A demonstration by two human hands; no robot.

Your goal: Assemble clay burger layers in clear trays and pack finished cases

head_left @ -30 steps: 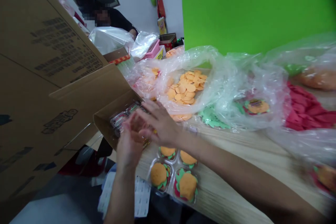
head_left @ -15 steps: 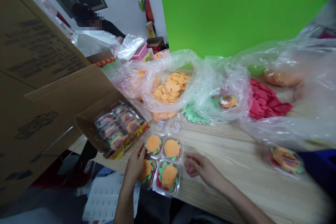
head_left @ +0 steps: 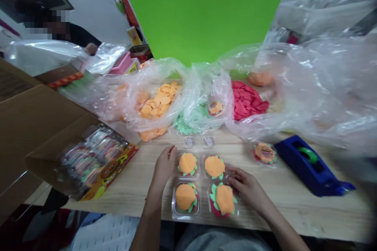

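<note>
A person sits at a pale wooden table (head_left: 294, 208) with both bare hands over four clear plastic trays, set in a two-by-two block. Each tray (head_left: 185, 198) holds an orange burger-shaped piece edged with green leaves; the material cannot be told. The left hand (head_left: 163, 162) stands just beside the upper left tray, fingers loosely together and holding nothing visible. The right hand (head_left: 246, 188) lies at the right side of the block, fingers curled against the lower right tray (head_left: 223, 200), though whether they grip its rim cannot be told. Just above the trays lie two small clear pieces (head_left: 189, 141). To the left, an open cardboard box (head_left: 44, 133) already holds several packs in clear plastic (head_left: 103, 145). Further back, loose plastic bags hold many orange discs (head_left: 159, 100), green leaf shapes (head_left: 185, 125) and red pieces (head_left: 247, 100), so plenty of parts remain unassembled. To the right are one more burger pack (head_left: 265, 153) and a blue tape dispenser (head_left: 306, 162)
</note>
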